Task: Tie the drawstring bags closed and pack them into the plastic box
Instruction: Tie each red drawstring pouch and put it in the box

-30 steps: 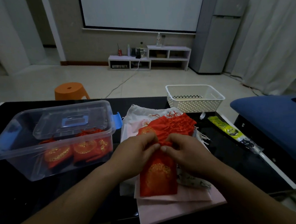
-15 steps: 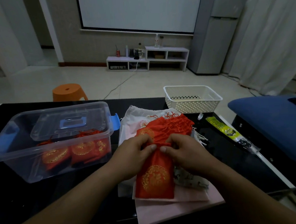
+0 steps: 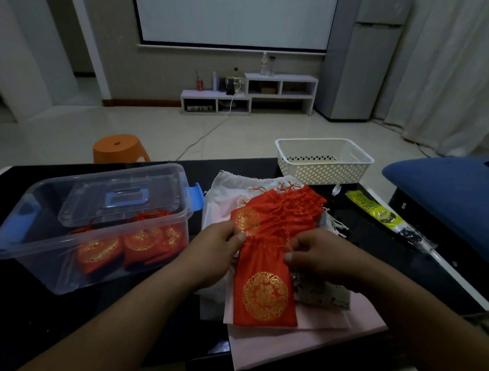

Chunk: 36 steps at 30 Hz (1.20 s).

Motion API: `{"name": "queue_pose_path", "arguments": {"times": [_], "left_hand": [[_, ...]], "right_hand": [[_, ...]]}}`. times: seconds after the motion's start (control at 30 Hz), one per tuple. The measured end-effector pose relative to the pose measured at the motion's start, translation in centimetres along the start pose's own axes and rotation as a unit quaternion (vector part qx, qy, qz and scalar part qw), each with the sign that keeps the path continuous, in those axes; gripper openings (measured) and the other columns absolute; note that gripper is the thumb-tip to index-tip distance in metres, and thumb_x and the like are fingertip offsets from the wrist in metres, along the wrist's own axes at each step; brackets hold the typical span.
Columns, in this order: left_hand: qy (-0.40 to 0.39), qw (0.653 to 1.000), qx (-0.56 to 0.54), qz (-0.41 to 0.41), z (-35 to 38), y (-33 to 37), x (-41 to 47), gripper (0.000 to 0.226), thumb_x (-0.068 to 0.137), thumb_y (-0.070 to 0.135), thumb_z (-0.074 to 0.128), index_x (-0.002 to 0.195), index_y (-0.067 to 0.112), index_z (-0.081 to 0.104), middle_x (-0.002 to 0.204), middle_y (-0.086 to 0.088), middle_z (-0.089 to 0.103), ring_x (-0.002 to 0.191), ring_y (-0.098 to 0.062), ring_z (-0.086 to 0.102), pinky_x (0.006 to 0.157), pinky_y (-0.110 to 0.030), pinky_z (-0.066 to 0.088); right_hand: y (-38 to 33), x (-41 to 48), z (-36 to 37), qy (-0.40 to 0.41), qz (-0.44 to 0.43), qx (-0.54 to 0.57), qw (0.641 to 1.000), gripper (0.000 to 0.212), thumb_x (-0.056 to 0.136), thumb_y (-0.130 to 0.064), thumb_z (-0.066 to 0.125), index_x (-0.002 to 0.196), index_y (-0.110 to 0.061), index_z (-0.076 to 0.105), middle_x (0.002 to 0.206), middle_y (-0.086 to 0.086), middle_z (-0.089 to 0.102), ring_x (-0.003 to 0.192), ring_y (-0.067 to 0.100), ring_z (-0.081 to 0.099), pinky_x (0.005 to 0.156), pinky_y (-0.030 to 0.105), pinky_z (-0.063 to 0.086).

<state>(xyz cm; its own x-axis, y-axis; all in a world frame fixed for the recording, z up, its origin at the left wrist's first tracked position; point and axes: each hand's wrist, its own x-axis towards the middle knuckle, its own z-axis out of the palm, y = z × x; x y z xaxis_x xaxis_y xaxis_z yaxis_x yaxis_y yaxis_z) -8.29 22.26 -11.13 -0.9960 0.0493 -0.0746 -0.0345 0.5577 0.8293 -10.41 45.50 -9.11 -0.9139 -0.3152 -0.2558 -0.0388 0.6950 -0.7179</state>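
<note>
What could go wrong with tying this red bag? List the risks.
The left hand and right hand pinch the red bag at its gathered neck; a slip could let it reopen. The lid lies across the plastic box opening, likely blocking packing. The pale bag stack reaches the near edge of the table and may slide off.

You are working in dim, flat light with a cool bluish cast. The projector screen (image 3: 240, 11) and the curtain (image 3: 445, 55) are the palest areas. The black table (image 3: 45, 329) swallows nearly all detail and gives back only faint reflections. A soft sheen lies on the plastic box (image 3: 106, 177). Your left hand (image 3: 213, 254) and right hand (image 3: 323, 255) read dark and slightly soft, yet the gold print on the red drawstring bag (image 3: 260, 259) is legible. Straight lines bow at the frame edges.
</note>
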Motion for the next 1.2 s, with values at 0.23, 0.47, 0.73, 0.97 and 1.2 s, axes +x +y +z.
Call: {"name": "queue_pose_path", "arguments": {"times": [0.23, 0.47, 0.73, 0.97, 1.2], "left_hand": [[0.004, 1.0, -0.002, -0.003, -0.1, 1.1, -0.8, 0.036, 0.107, 0.042, 0.049, 0.085, 0.019, 0.065, 0.079, 0.006, 0.066, 0.075, -0.009, 0.063, 0.066, -0.027, 0.045], [-0.065, 0.987, -0.114, -0.096, -1.2, 1.5, -1.9, 0.038, 0.107, 0.043, 0.051, 0.086, 0.014, 0.062, 0.066, 0.004, 0.058, 0.057, -0.009, 0.049, 0.054, -0.023, 0.04], [-0.044, 0.996, 0.049, -0.054, -1.2, 0.5, -2.4, 0.02, 0.107, 0.026, 0.054, 0.095, 0.015, 0.065, 0.079, -0.002, 0.065, 0.067, -0.013, 0.062, 0.061, -0.028, 0.055], [-0.011, 0.987, 0.158, -0.038, -0.9, 0.5, -2.3, 0.054, 0.109, 0.05, 0.035, 0.097, 0.008, 0.066, 0.075, 0.002, 0.061, 0.062, -0.018, 0.063, 0.056, -0.03, 0.048], [-0.053, 0.958, -0.215, -0.182, -0.3, 1.3, -2.9, 0.034, 0.11, 0.035, 0.039, 0.091, 0.012, 0.055, 0.063, -0.003, 0.053, 0.052, -0.017, 0.053, 0.057, -0.029, 0.044]], "right_hand": [[-0.1, -0.1, -0.2, 0.015, 0.031, 0.046, 0.998, 0.026, 0.104, -0.027, 0.059, 0.096, -0.005, 0.072, 0.095, 0.019, 0.074, 0.064, 0.017, 0.053, 0.052, 0.025, 0.041], [0.5, -0.1, -1.0, 0.048, 0.062, 0.112, 0.991, 0.047, 0.102, -0.045, 0.057, 0.083, -0.003, 0.068, 0.06, 0.003, 0.053, 0.049, 0.013, 0.041, 0.047, 0.026, 0.032], [0.6, -0.3, -1.2, 0.032, 0.081, 0.231, 0.969, 0.034, 0.106, -0.033, 0.053, 0.08, -0.012, 0.058, 0.059, 0.001, 0.047, 0.046, 0.01, 0.034, 0.046, 0.025, 0.024], [1.1, -0.5, -1.3, 0.068, 0.067, 0.169, 0.981, 0.049, 0.099, -0.047, 0.062, 0.069, -0.008, 0.062, 0.054, 0.003, 0.043, 0.043, 0.012, 0.033, 0.044, 0.023, 0.026], [0.6, -0.8, -1.0, 0.032, 0.122, 0.243, 0.962, 0.04, 0.106, -0.037, 0.048, 0.069, -0.021, 0.046, 0.058, 0.001, 0.047, 0.047, 0.012, 0.037, 0.048, 0.026, 0.028]]}}
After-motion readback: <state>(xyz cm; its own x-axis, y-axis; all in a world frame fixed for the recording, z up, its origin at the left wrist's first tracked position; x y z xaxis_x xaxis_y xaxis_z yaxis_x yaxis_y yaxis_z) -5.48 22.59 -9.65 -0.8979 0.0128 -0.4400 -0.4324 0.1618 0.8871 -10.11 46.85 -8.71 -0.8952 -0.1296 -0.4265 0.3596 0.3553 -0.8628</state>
